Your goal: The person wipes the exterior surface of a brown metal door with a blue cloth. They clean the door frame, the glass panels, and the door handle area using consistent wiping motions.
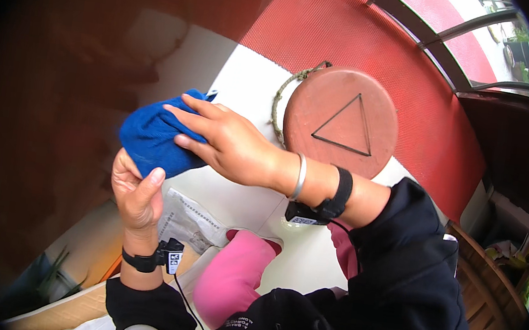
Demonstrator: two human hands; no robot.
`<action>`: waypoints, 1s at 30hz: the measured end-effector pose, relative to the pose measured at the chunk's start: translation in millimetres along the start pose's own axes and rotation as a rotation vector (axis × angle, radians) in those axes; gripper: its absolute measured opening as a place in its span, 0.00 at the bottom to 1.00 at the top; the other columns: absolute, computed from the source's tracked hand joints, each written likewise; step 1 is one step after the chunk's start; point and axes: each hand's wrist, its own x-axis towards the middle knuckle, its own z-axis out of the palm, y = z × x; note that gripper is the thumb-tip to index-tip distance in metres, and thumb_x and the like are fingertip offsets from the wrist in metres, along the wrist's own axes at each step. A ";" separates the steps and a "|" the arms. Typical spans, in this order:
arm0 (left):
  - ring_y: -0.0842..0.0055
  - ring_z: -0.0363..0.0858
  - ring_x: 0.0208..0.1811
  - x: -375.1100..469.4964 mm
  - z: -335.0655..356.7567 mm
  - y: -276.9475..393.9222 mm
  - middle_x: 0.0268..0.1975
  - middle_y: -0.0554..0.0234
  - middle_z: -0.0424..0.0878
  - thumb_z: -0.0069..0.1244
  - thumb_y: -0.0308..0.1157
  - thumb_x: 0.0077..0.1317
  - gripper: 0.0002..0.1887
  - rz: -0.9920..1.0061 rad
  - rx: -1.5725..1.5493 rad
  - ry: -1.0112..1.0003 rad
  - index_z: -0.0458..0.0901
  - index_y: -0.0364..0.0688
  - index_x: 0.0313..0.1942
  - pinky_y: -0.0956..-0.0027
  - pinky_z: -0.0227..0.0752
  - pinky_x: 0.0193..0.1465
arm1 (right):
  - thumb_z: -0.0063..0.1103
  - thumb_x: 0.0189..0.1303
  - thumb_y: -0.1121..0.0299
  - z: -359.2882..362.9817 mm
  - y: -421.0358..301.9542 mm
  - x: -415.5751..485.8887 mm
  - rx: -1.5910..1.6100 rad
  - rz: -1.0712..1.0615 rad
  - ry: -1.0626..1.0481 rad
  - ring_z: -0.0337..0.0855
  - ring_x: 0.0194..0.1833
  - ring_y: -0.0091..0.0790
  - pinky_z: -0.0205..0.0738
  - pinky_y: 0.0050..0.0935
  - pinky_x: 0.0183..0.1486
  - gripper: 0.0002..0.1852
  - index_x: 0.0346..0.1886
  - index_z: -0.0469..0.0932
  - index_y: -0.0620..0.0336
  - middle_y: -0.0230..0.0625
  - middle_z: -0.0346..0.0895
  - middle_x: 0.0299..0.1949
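Observation:
A crumpled blue cloth (163,131) lies between both hands, in front of a dark reddish-brown surface at the left of the view. My left hand (139,192) grips its lower edge, thumb in front and the other fingers mostly hidden behind it. My right hand (228,141) rests on the cloth's front side with its fingers spread and fairly straight. Each wrist wears a black strap with a small device and a cable; a silver bangle is on the right wrist.
A round reddish stool (343,120) with a triangle on its top stands beyond my right forearm, a rope loop (277,103) at its side. Behind it lies a red textured mat (309,28). Printed paper (189,220) is near my pink-clad leg. A wooden chair (490,288) stands at the right.

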 end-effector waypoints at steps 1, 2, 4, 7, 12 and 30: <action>0.79 0.77 0.45 -3.4 4.9 7.6 0.42 0.62 0.81 0.61 0.19 0.58 0.16 -0.019 -0.011 0.096 0.68 0.46 0.31 0.65 0.68 0.65 | 0.59 0.73 0.64 -9.9 -10.4 -7.8 -0.056 -0.055 0.059 0.76 0.63 0.65 0.73 0.46 0.66 0.23 0.68 0.74 0.59 0.62 0.70 0.68; 0.84 0.71 0.39 -0.1 5.5 19.4 0.35 0.71 0.74 0.62 0.19 0.58 0.18 -0.017 0.015 0.043 0.66 0.47 0.29 0.65 0.68 0.65 | 0.60 0.73 0.65 -20.5 -19.7 -12.9 -0.038 -0.031 0.080 0.79 0.59 0.62 0.75 0.45 0.63 0.23 0.68 0.74 0.60 0.59 0.76 0.62; 0.87 0.66 0.38 -1.5 14.7 40.0 0.31 0.75 0.68 0.64 0.20 0.57 0.18 0.037 0.215 0.013 0.69 0.47 0.27 0.70 0.66 0.66 | 0.58 0.75 0.65 -45.0 -45.0 -23.9 0.147 0.208 -0.034 0.84 0.44 0.55 0.78 0.42 0.47 0.15 0.58 0.77 0.64 0.55 0.83 0.43; 0.83 0.74 0.47 -1.3 43.0 75.6 0.38 0.71 0.76 0.67 0.19 0.55 0.13 0.124 0.481 -0.082 0.78 0.43 0.33 0.72 0.64 0.69 | 0.53 0.79 0.60 -78.9 -91.2 -39.6 0.418 0.321 -0.055 0.77 0.34 0.45 0.73 0.39 0.40 0.13 0.47 0.76 0.61 0.49 0.76 0.33; 0.78 0.78 0.58 -5.8 117.1 153.5 0.56 0.60 0.80 0.67 0.19 0.59 0.28 -0.126 0.265 -0.076 0.80 0.35 0.61 0.73 0.70 0.66 | 0.57 0.77 0.56 -137.6 -177.2 -51.3 1.280 0.708 -0.073 0.78 0.59 0.28 0.74 0.30 0.64 0.30 0.72 0.66 0.67 0.39 0.77 0.62; 0.67 0.78 0.66 -1.0 197.0 337.2 0.65 0.56 0.78 0.53 0.36 0.77 0.21 -0.239 0.190 0.286 0.75 0.34 0.64 0.62 0.69 0.70 | 0.50 0.79 0.53 -294.5 -304.0 102.0 1.831 0.385 0.178 0.78 0.66 0.40 0.72 0.42 0.70 0.28 0.74 0.66 0.58 0.39 0.74 0.67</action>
